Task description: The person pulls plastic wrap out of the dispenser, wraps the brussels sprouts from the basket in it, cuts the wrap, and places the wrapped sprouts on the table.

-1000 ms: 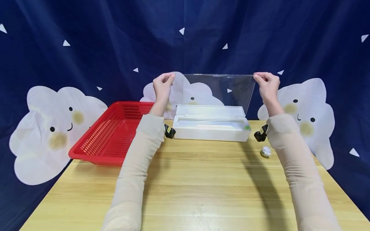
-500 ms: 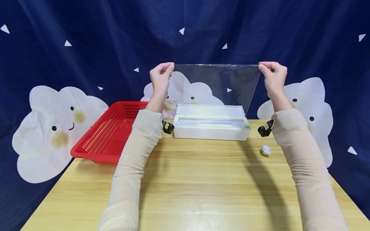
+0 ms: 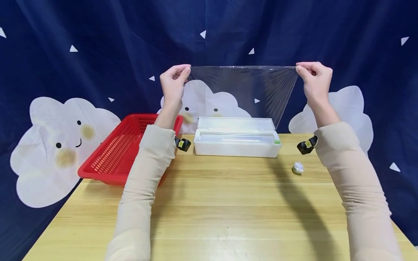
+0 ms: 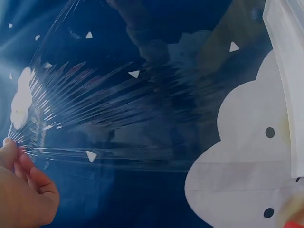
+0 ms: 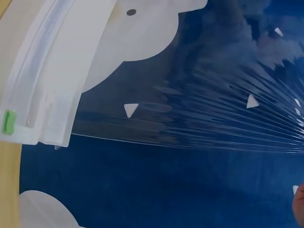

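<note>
A clear sheet of plastic wrap (image 3: 241, 87) stretches upward from a long white dispenser box (image 3: 236, 148) whose lid stands raised at the back. My left hand (image 3: 173, 81) pinches the sheet's upper left corner between thumb and fingers. At the upper right corner my right hand (image 3: 316, 79) pinches it in the same way. Creases fan out from both pinched corners, and the top edge runs nearly level. In the left wrist view the left hand (image 4: 28, 190) grips the gathered film. Only a bit of the right hand (image 5: 299, 206) shows in the right wrist view.
A red plastic basket (image 3: 109, 177) stands at the left of the wooden table (image 3: 228, 203), partly behind the left sleeve. A small crumpled white ball (image 3: 298, 168) lies right of the box. A dark blue curtain (image 3: 130, 32) with cloud shapes hangs behind.
Both hands have risen and moved somewhat apart, drawing the wrap higher above the box and stretching it wider. The box, basket and crumpled ball stay in place.
</note>
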### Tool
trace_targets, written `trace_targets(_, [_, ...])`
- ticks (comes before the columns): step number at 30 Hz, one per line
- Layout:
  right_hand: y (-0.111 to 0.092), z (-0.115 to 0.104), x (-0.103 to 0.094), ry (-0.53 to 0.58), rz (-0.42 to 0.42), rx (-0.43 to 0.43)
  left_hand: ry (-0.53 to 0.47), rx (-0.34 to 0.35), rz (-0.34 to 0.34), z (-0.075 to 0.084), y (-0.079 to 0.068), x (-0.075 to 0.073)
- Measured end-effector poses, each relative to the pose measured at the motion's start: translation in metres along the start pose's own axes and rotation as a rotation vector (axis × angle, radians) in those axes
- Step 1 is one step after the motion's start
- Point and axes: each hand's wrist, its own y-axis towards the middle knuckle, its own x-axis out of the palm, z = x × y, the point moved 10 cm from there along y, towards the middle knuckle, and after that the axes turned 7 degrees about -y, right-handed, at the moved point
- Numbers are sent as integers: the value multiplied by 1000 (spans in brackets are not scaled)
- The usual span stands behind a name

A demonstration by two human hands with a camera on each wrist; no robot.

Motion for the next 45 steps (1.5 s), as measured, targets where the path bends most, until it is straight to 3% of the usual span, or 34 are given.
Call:
trace_targets(6, [-22, -4, -12, -117, -55, -106, 172, 55, -111, 22, -30, -17])
trace_targets(11, [-70, -22, -26, -174, -247, -290, 306, 129, -241, 44, -79, -32])
trace_targets(14, [-105, -30, -39, -171, -370, -399, 294, 109, -343, 43, -113, -37])
trace_targets(19, [-157, -37, -65, -53, -529, -504, 313, 58, -529, 33, -167, -37])
trace_targets(24, [-194, -35, -79, -46, -614, -539, 382, 102, -670, 26, -204, -38])
trace_targets(28, [-219, -26, -84, -46, -684, -545, 372, 93, -725, 15, -229, -45])
trace_targets(31, [-236, -14, -84, -22, -749, -524, 396, 28, -765, -1, -246, -51])
trace_targets(34, [-254, 2, -83, -32, -810, -492, 451, -93, -827, -22, -263, -56])
trace_targets(38, [-275, 25, -79, -139, -888, -436, 506, -226, -930, -48, -282, -60])
trace_targets(41, [-291, 40, -75, -171, -943, -390, 514, -256, -995, -59, -293, -63])
trace_targets(45, [-309, 57, -68, -133, -1006, -339, 533, -230, -1089, -65, -306, -69])
